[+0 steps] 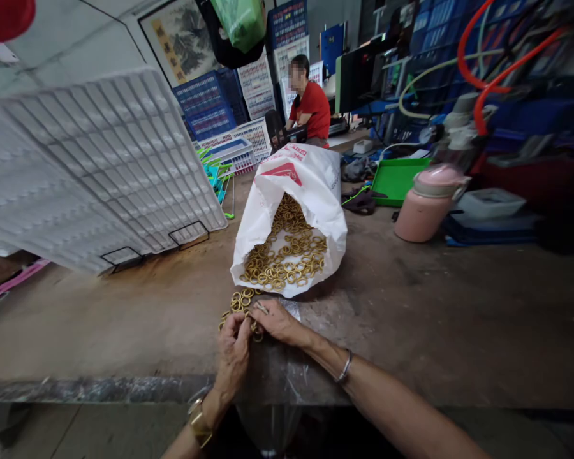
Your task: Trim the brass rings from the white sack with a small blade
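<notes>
A small pile of brass-coloured rings [242, 297] lies on the table just outside the mouth of a white sack [337, 239]. More loose rings [291, 261] fill the inside of the sack. My left hand [234, 338], with a gold watch at the wrist, is at the near side of the pile, thumb and fingers pinched on a brass ring. Close beside it, my right hand [278, 320] has its fingers curled down over the rings. A small pale object shows at its fingers, too small to name. What its fingertips grip is hidden.
White wire-fronted trays [100, 166] stand at the left on black holders. A pink jar [423, 207], a green tray [399, 182] and a clear container [492, 203] sit at the right. Across the table a person in red [313, 108] sits before stacked crates [203, 105].
</notes>
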`<act>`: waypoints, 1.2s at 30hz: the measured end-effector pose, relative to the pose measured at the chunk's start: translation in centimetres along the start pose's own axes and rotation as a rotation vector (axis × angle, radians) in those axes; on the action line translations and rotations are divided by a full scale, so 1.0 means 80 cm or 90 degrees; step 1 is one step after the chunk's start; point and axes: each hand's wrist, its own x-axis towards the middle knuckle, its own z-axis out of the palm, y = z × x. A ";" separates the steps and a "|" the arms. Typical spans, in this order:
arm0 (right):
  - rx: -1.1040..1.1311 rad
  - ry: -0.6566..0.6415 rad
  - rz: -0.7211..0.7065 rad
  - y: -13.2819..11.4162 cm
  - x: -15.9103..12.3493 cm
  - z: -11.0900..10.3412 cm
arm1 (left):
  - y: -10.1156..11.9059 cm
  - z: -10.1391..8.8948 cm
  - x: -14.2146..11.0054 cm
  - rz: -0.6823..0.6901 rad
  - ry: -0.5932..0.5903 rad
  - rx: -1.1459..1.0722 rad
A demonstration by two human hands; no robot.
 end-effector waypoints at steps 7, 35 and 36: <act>0.054 -0.017 0.037 0.000 0.000 -0.004 | 0.004 0.000 -0.006 0.065 -0.046 0.027; -0.161 0.087 0.048 -0.005 -0.025 0.042 | -0.027 -0.051 -0.029 0.096 -0.134 0.035; -0.161 0.095 0.059 -0.009 -0.027 0.045 | -0.028 -0.053 -0.029 0.086 -0.136 0.016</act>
